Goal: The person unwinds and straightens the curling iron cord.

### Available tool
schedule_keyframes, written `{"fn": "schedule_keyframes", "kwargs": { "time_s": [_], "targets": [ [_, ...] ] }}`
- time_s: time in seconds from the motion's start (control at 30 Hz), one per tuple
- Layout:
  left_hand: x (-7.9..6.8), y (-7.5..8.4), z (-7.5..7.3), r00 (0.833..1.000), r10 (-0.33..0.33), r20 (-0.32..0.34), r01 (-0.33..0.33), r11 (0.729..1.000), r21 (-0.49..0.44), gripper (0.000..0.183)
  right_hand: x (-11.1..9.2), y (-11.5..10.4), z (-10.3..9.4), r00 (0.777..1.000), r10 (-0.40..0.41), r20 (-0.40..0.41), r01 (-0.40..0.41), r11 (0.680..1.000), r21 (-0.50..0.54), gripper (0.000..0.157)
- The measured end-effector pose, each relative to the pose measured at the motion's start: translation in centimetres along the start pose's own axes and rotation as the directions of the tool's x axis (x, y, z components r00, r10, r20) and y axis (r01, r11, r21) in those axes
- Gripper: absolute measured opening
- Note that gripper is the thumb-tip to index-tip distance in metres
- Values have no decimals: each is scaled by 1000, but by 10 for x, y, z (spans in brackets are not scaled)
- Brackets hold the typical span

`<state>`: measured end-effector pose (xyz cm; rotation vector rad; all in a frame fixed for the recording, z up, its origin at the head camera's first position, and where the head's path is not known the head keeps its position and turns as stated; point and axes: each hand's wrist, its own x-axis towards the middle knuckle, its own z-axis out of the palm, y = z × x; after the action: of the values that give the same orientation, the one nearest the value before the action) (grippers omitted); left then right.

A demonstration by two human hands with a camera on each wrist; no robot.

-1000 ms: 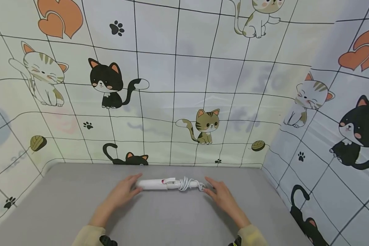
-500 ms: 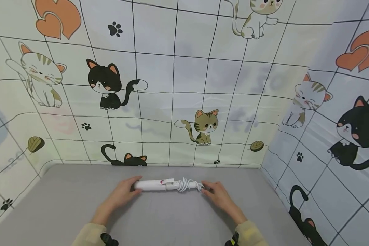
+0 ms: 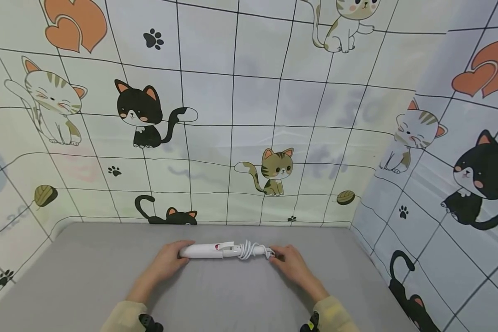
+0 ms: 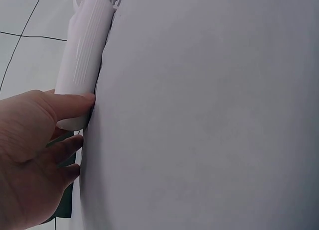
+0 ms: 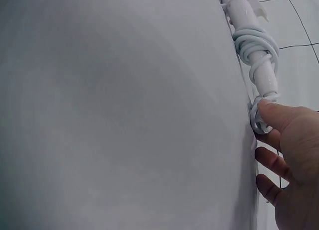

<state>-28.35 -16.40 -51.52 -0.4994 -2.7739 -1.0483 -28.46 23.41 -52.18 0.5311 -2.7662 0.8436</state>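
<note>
A white curling iron (image 3: pixel 203 251) lies lengthwise on the grey table, thick barrel to the left, slim handle to the right. Its white cord (image 3: pixel 247 250) is wound several times round the handle. At the barrel's outer end, my left hand (image 3: pixel 166 262) grips it, thumb on the near side (image 4: pixel 75 104) and fingers behind. My right hand (image 3: pixel 291 264) pinches the handle's tail end, where the thumb presses on a small loop of cord (image 5: pixel 259 121). The other right fingers are bent loosely below it. A small lever (image 3: pixel 225 246) sits on top, near the middle.
The grey tabletop (image 3: pixel 232 295) reaches to a back wall hung with a cat-print cloth (image 3: pixel 216 147). The same cloth hangs along both sides. Dark wrist-worn devices (image 3: pixel 150 323) show at the cuffs of the light yellow sleeves (image 3: pixel 123 318).
My right hand has moved left and closed onto the cord-wrapped handle end. My left hand has closed in round the barrel end. The curling iron stays in place on the table.
</note>
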Motion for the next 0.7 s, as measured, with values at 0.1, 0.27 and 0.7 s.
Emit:
{"fn": "schedule_keyframes", "kwargs": {
  "time_s": [0.1,0.27,0.7],
  "targets": [
    [0,0,2,1000,-4,-6,4,1000,4,45,1,0,2,1000,-9,-7,9,1000,5,30],
    [0,-1,2,1000,-3,-15,3,1000,-15,44,3,1,3,1000,23,-19,-22,998,59,29],
    [0,-10,-7,999,-35,26,38,992,-119,43,0,8,1,1000,13,22,-16,982,188,28]
  ]
}}
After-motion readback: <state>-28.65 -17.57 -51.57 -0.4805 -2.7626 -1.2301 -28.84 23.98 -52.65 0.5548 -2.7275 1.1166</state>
